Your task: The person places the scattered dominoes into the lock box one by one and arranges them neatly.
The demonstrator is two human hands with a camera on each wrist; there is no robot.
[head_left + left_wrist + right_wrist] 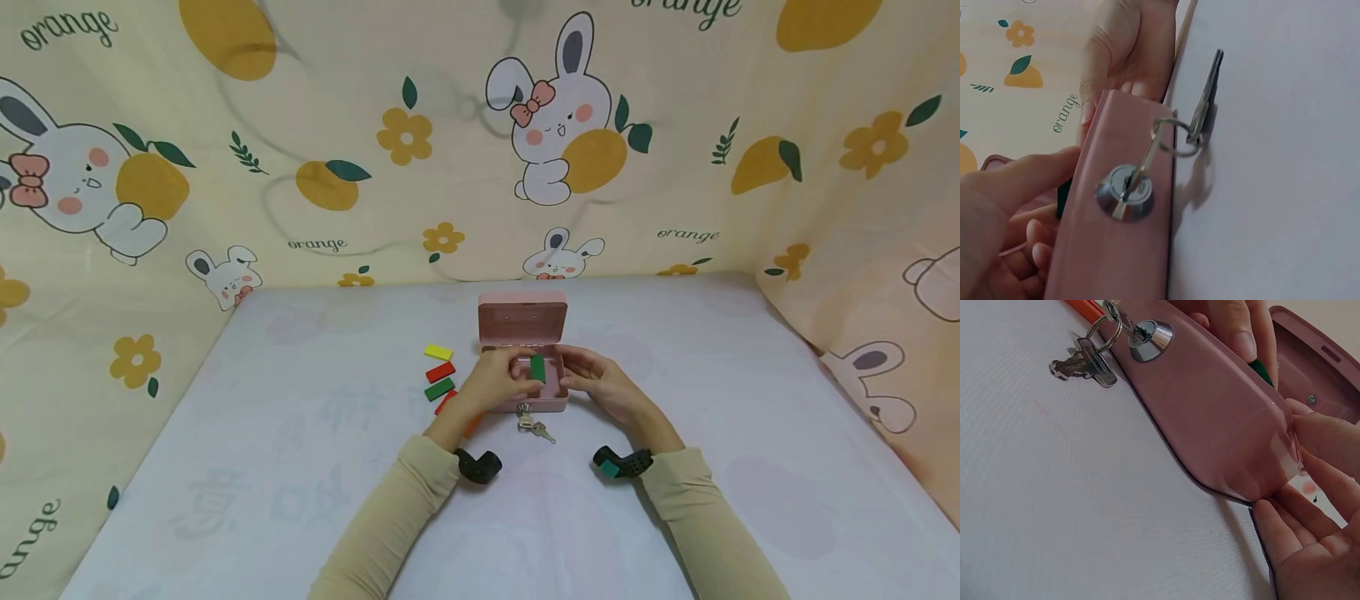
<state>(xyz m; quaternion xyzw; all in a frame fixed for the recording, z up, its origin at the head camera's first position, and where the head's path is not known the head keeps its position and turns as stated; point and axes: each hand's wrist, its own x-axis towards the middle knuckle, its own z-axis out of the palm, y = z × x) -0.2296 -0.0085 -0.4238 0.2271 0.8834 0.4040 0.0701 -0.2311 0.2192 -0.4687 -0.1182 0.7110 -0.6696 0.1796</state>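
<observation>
A small pink cash box stands on the table with its lid raised. My left hand reaches over the box from the left and pinches a green block between thumb and fingers, upright above the inside of the box. The front wall hides most of that block in both wrist views. At the box's right end, my right hand holds the wall, thumb at the rim and fingers against the outside. A key sits in the round lock, and other keys hang from its ring.
Left of the box lie a yellow block, a red block and a green block. Another red block and an orange block are partly hidden by the left arm. A printed cloth hangs behind the table.
</observation>
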